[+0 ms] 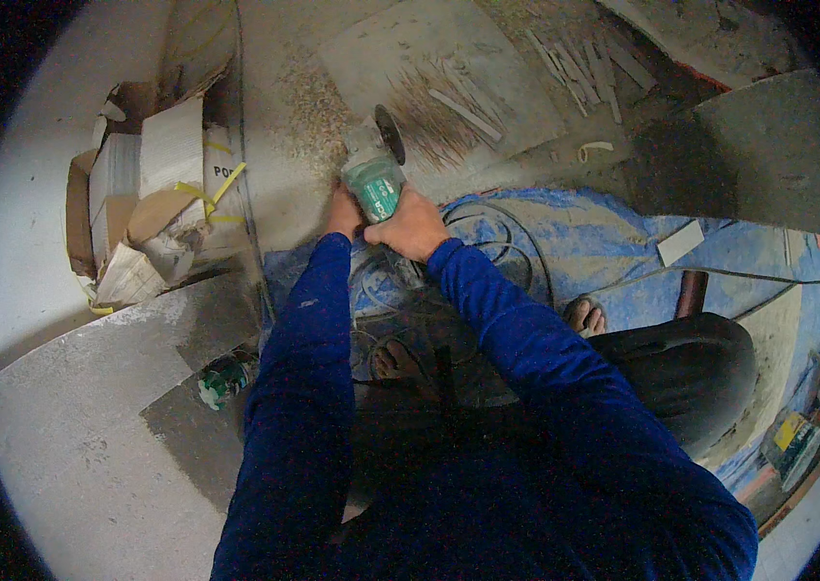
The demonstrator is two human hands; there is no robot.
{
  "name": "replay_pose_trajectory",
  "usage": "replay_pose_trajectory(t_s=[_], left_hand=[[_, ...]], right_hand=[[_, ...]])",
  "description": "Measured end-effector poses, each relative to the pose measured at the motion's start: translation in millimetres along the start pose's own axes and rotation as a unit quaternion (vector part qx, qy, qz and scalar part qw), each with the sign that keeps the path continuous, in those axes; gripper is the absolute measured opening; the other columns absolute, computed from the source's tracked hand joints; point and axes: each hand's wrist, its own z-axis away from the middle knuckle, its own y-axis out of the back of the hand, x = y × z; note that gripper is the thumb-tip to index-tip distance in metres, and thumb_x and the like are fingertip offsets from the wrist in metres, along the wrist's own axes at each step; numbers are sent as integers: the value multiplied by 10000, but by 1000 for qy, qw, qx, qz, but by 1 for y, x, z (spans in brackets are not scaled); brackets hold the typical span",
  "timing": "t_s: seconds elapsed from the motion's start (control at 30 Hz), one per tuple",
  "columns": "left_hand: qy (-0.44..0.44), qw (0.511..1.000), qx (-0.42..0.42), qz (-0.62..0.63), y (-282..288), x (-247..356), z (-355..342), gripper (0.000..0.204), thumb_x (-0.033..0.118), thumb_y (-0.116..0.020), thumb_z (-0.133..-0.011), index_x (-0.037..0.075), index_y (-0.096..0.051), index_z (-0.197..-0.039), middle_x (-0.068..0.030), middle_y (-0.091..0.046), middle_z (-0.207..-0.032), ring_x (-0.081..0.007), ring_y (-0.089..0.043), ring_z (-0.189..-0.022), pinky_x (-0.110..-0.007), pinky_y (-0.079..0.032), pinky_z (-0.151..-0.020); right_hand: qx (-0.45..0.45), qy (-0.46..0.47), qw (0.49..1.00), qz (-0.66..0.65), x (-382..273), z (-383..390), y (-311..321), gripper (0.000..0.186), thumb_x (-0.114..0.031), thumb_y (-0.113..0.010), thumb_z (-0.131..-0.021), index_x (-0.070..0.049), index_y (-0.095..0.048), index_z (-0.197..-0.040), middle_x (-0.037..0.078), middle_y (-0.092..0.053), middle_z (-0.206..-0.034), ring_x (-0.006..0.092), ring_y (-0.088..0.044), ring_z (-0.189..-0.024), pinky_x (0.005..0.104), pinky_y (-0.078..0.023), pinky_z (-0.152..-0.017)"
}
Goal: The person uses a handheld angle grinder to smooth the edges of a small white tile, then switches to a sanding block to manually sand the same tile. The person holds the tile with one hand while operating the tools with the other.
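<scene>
A green angle grinder (374,188) is held out in front of me between both hands. Its dark cutting disc (390,135) points away from me and stands on edge at the tool's far end. My left hand (342,213) is closed against the grinder's left side, its fingers partly hidden by the body. Around the right side and rear of the tool wraps my right hand (411,225), with the thumb across the top. Whether the disc is spinning I cannot tell. Below the hands, a dark cable (533,254) loops over a dusty blue sheet.
A torn cardboard box of tiles (120,194) stands at the left. Beyond the grinder, a dusty board (362,48) bears several thin strips and debris. The blue sheet (584,218) spreads to the right, with a white offcut (681,243) on it. Another green tool (223,382) lies near my left arm.
</scene>
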Motion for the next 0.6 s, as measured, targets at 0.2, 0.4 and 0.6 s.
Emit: replay_pose_trajectory(t_s=[0.2,0.4,0.6], left_hand=[[28,999,4,-36,2,11,2,509,248,-654,-911,89,-573,-1388,-149,-571,-1440,-355,-470,-1365,-434,-323,-1188],[14,999,11,-39,3,27,7,483,203,-676,-900,72,-602,-1359,-167,-588,-1419,-360,-508,-1334,-426,-382,-1152],[14,993,26,-117,3,44,12,497,218,-686,-891,103,-605,-1368,-160,-590,-1423,-366,-516,-1331,-435,-347,-1177]], right_hand=[[-20,-12,1000,-3,-2,1,3,792,-377,-842,-570,115,-600,-1142,312,-696,-1052,441,-685,-1009,440,-541,-904],[-6,-6,1000,12,-2,3,3,796,-381,-843,-572,123,-598,-1137,316,-697,-1040,442,-690,-993,444,-545,-896],[7,-4,1000,12,0,4,0,791,-382,-846,-572,126,-603,-1127,317,-695,-1043,439,-688,-997,446,-544,-895]])
